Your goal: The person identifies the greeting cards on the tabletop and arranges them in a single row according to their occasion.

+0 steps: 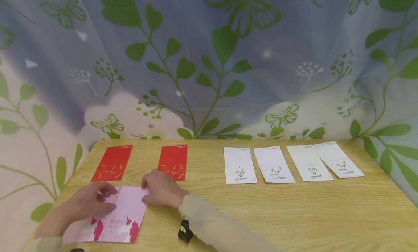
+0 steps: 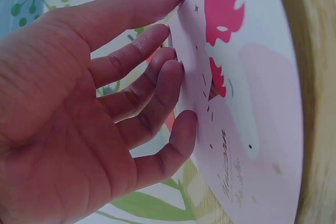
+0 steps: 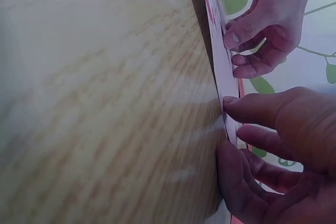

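Note:
Two pink unicorn envelopes (image 1: 122,217) lie side by side at the table's near left corner. My left hand (image 1: 93,201) rests on the left one, its bent fingertips (image 2: 178,72) touching the pink face (image 2: 252,93) and the thumb at its edge. My right hand (image 1: 160,189) is at the top corner of the right one. In the right wrist view its thumb (image 3: 236,103) and fingers (image 3: 231,166) pinch the thin pink edge (image 3: 220,61), which stands slightly off the wood. The left hand (image 3: 262,24) shows beyond it.
Two red envelopes (image 1: 112,163) (image 1: 173,162) lie behind the hands. A row of several white cards (image 1: 240,165) (image 1: 337,159) runs across the back right of the wooden table (image 1: 294,215). A small black object (image 1: 185,231) sits by my right forearm. A leaf-print curtain hangs behind.

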